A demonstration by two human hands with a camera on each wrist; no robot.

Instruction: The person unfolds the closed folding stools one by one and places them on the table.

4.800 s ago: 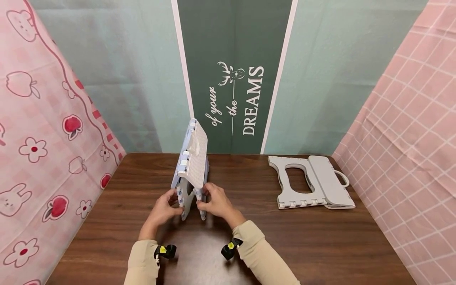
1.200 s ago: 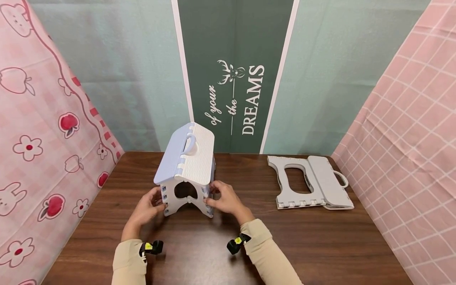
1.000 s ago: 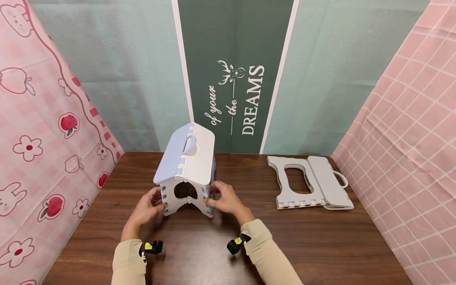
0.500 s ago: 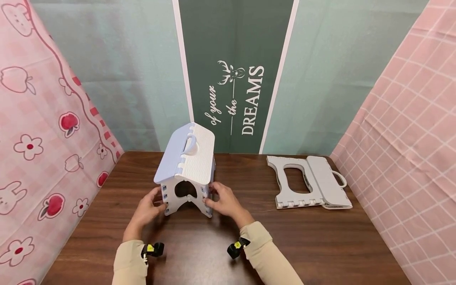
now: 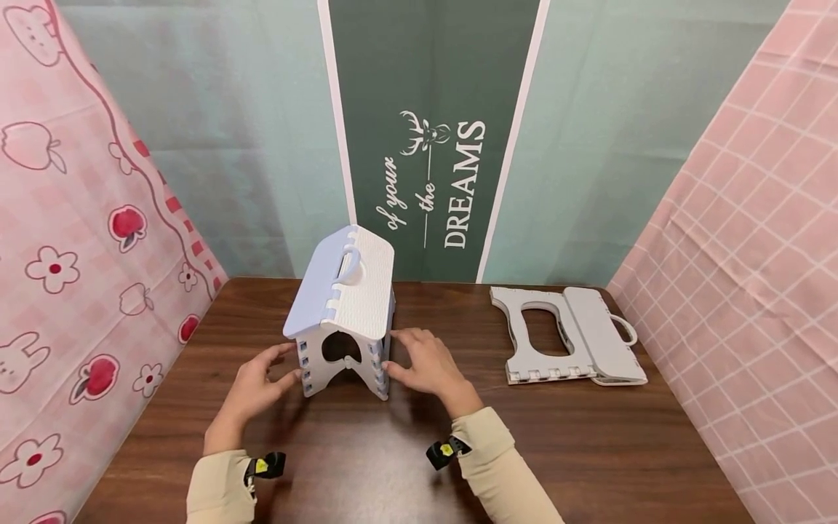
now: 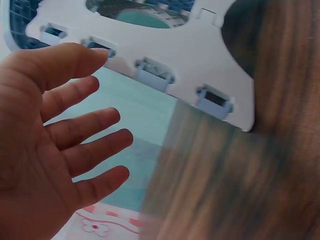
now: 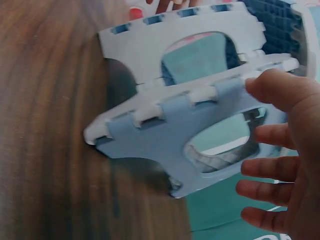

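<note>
A blue and white folding stool (image 5: 360, 291) stands on its legs, its two top halves sloping like a roof with a loop handle (image 5: 349, 265) at the ridge. My left hand (image 5: 255, 386) is beside the left leg panel, fingers spread and extended; in the left wrist view the thumb (image 6: 75, 62) lies over the panel's edge, contact unclear. On the other side, my right hand (image 5: 428, 364) has its fingers spread beside the blue leg panel (image 7: 175, 125). Its thumb is at the panel's edge in the right wrist view, and I cannot tell whether it touches.
A second folding stool (image 5: 569, 335), pale grey, lies folded flat at the right of the brown wooden table (image 5: 366, 466). Patterned pink cloths (image 5: 740, 240) hang at both sides, and a green printed cloth (image 5: 432, 80) hangs behind the table.
The stool was narrow, its halves nearly together; its legs have spread and its top has widened. In the last half second both hands loosened and drew outward, while the stool stayed almost still.
</note>
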